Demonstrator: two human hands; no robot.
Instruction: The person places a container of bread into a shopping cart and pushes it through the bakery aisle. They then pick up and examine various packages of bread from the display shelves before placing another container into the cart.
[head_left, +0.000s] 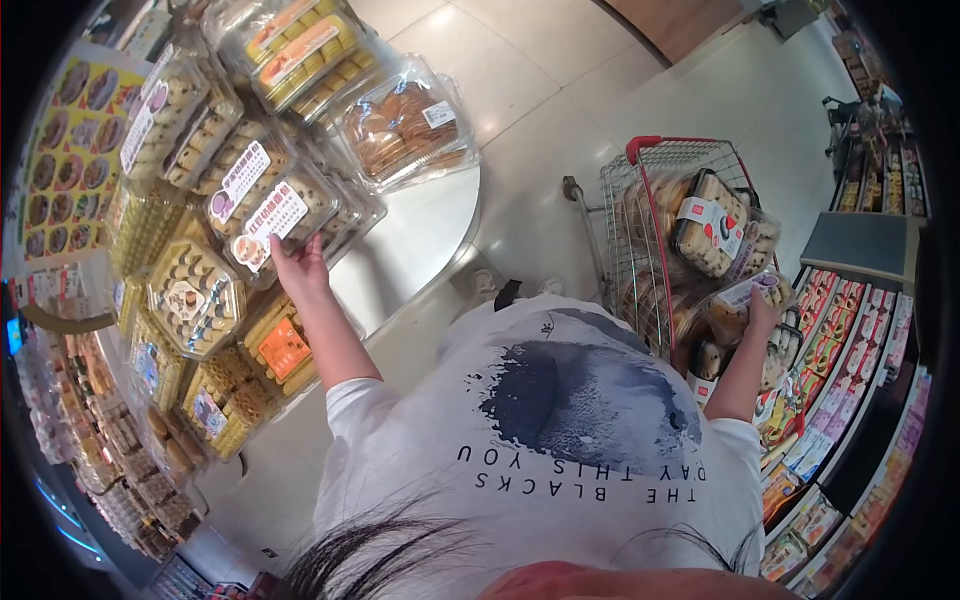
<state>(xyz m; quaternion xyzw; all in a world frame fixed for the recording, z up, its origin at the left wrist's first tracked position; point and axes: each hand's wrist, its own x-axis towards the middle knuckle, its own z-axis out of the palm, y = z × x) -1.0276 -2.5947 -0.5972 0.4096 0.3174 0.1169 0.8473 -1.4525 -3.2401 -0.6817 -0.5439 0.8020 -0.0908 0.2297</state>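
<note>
On the display at left, my left hand [300,268] grips the near edge of a clear plastic bread box [285,215] with a white and purple label. The thumb is over the lid; some of the fingers are hidden. This box lies on top of similar boxes at the table's edge. Over at the shopping cart [652,240], my right hand [763,306] is closed on another clear bread box [728,306] with a pale label. It sits low among other packed boxes. A dark-based pastry box [710,225] with a white band leans just beyond it inside the cart.
Boxes of croissant-like pastries [405,125] and yellow rolls [305,50] are stacked at the back of the white round table [440,235]. An octagonal cookie box [195,300] lies nearer. Refrigerated shelves [825,370] line the right side; tiled floor [530,80] lies between.
</note>
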